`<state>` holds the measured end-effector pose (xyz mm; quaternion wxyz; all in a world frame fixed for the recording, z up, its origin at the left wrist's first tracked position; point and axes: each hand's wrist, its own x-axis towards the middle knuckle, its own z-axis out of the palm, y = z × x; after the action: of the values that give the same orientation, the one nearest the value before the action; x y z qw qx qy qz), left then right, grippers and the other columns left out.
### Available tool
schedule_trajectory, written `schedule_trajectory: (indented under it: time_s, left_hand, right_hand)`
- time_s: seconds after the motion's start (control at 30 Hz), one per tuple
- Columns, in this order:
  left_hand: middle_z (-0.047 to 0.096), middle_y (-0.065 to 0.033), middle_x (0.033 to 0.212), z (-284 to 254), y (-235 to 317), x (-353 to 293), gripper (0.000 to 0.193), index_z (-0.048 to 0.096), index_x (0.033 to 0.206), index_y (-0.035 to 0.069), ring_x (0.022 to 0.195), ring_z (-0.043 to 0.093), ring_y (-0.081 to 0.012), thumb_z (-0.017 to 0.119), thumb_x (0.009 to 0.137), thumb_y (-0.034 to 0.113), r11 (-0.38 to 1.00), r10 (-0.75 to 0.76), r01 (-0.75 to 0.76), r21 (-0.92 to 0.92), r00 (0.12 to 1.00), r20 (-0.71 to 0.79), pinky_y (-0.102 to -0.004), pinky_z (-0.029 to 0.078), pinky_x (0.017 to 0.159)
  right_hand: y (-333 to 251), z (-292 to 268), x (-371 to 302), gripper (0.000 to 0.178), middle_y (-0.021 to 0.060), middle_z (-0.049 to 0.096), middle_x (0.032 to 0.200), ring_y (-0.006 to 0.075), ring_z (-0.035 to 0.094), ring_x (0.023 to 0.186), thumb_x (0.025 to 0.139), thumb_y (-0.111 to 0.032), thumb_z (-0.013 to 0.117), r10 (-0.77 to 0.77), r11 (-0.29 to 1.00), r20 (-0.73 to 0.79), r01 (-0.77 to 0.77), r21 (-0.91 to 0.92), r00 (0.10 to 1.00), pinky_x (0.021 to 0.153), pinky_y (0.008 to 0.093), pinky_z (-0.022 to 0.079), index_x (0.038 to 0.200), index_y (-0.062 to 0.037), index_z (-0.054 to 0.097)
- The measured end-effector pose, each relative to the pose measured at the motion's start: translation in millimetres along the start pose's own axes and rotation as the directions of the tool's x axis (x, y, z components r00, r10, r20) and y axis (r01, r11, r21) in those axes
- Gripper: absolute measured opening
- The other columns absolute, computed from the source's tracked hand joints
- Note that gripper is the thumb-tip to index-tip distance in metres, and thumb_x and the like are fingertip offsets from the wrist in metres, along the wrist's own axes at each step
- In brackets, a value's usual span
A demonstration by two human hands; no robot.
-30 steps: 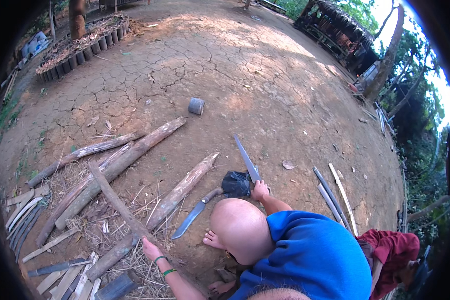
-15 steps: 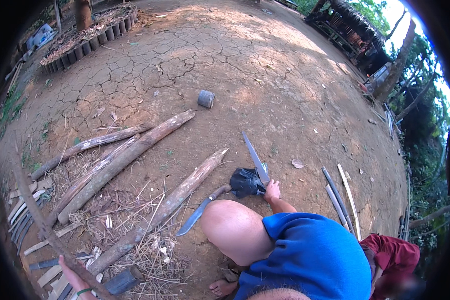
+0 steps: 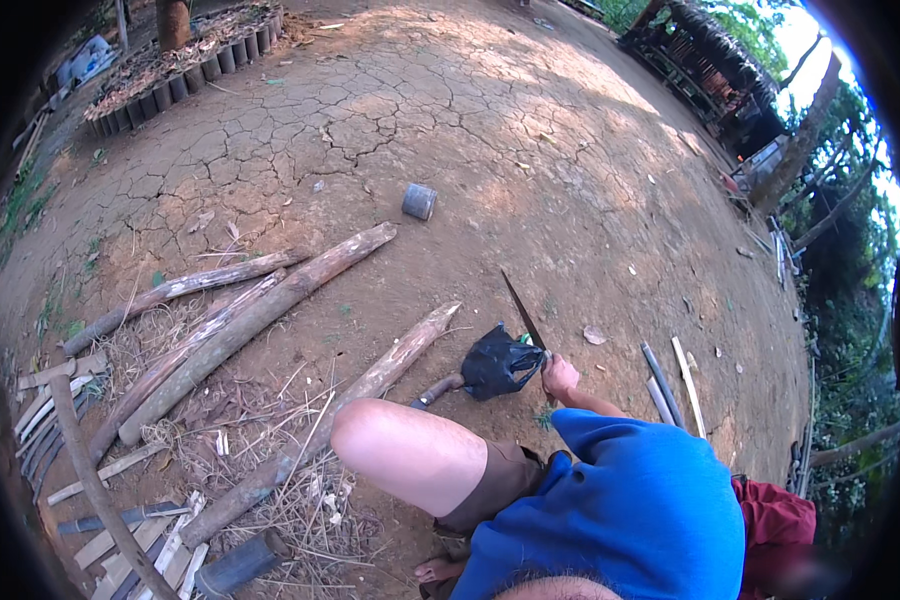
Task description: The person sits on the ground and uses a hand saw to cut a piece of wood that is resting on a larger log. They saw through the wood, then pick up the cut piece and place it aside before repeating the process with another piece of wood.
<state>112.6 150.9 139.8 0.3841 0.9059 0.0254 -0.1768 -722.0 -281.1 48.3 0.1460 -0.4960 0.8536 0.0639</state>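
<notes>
My right hand (image 3: 560,376) is closed around the handle end of a hand saw, just right of a crumpled black plastic bag (image 3: 495,364). The narrow saw blade (image 3: 524,312) points up and away from me, seen nearly edge-on. Left of the bag lies a machete handle (image 3: 438,388); my bent knee hides most of the blade. A long, thin curved branch (image 3: 95,485) slants down to the lower edge at the left. My left hand is out of view.
Several logs (image 3: 260,335) lie at the left, amid dry straw (image 3: 320,520) and split wood strips (image 3: 110,545). A dark cylinder (image 3: 419,201) lies ahead, another (image 3: 242,563) near my feet. Poles (image 3: 662,385) lie at the right, and dark red cloth (image 3: 775,530) shows behind me.
The saw has turned from flat side to edge and the black bag has shifted and bulged. My left hand has left the view; the curved branch has swung. My knee has moved left over the machete.
</notes>
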Motion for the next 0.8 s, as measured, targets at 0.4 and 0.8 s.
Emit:
schedule_trajectory:
  time_s: [0.4,0.8]
  left_hand:
    - [0.06,-0.007,0.071,8,-171,-13,0.058,0.065,0.097,0.003,0.054,0.059,-0.0209,0.056,0.094,0.06,0.977,-0.043,0.075,-0.198,0.986,0.16,-0.0341,0.049,0.05]
    - [0.071,-0.0174,0.083,77,-177,-59,0.065,0.072,0.104,-0.006,0.074,0.069,-0.0262,0.058,0.092,0.056,0.992,0.049,-0.036,-0.125,0.994,0.102,-0.04,0.053,0.068]
  right_hand:
    - [-249,-250,-57,0.052,0.0101,0.069,0.082,0.0123,0.063,0.065,0.093,-0.005,0.063,-0.548,0.315,-0.191,0.413,0.855,0.815,0.057,0.0269,0.051,0.143,0.0032,0.05]
    - [-405,-130,-348,0.026,0.0,0.057,0.066,0.0082,0.055,0.06,0.098,-0.021,0.067,-0.978,0.008,-0.134,0.674,0.739,0.159,0.058,0.0228,0.043,0.107,0.0032,0.066]
